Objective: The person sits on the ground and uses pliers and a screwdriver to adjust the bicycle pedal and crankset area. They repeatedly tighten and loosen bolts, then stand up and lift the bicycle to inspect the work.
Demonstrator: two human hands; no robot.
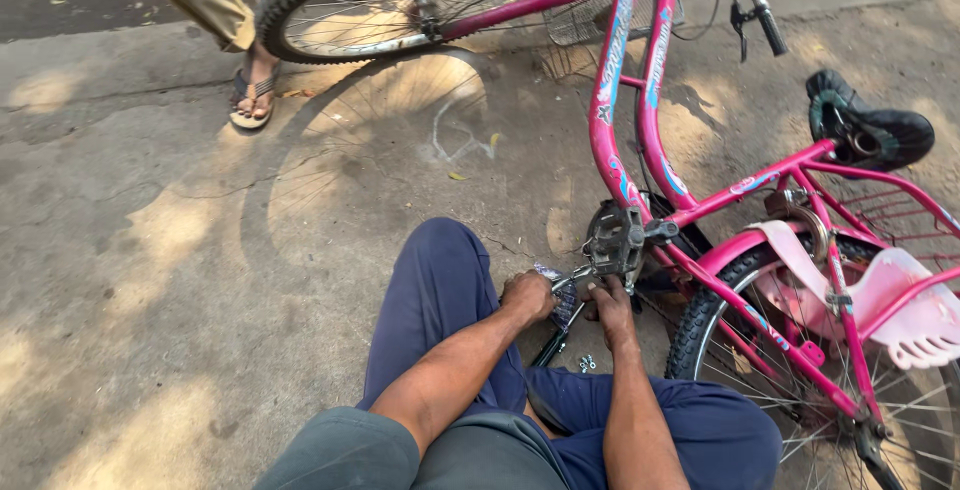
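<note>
- A pink bicycle [650,80] with a glossy tubular metal frame is laid on its side on rough, cracked concrete ground [150,250], dappled with sun.
- Two wheels are seen: the front wheel [350,0] with knobby black rubber tread and thin wire spokes, and the rear wheel [800,380] under a pink plastic mudguard [900,310].
- One black padded saddle [870,130], one black-gripped handlebar end [770,30] and one wire basket [590,10] are counted too.
- One dark, blocky pedal [612,240] sticks up near the frame's lower joint, right above both hands.
- The left hand [527,297] is curled into a loose fist, fingers pressed together around something at the crank; exactly what's gripped can't be made out.
- The right hand [610,305] is angled upward just under the pedal, fingers closed on a thin metal tool or rod [572,278].
- Both forearms are stretched forward over knees in blue trousers [440,290].
- A couple of tiny metal bits [587,361] are lying on the ground between the legs.
- One sandalled foot [252,95] of another person is seen at the top left.
</note>
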